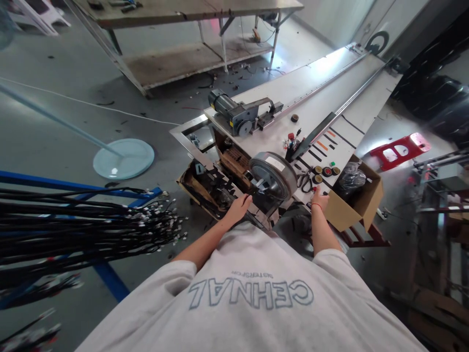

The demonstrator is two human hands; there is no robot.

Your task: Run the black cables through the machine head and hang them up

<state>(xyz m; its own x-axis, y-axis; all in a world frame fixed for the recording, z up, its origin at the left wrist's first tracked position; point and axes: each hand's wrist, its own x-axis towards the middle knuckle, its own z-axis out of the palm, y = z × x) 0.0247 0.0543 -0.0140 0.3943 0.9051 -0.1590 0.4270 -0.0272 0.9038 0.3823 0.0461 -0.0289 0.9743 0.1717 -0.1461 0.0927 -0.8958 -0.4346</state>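
Grey round wheel with white label [273, 175] sits between my curled left hand [239, 208] and my right hand [320, 199], which seems to reach near black-handled scissors [305, 183]. I cannot tell if they grip; any lifting calls for firm hold.

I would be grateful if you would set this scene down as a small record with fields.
Left hand: near the bench edge, grip unclear
Right hand: by the black scissors, grip unclear
Wheel: round, with a white label, between the hands
Motor: far left corner of the bench
Open box: cardboard, right of the bench, plastic inside
Stool: red, farther right
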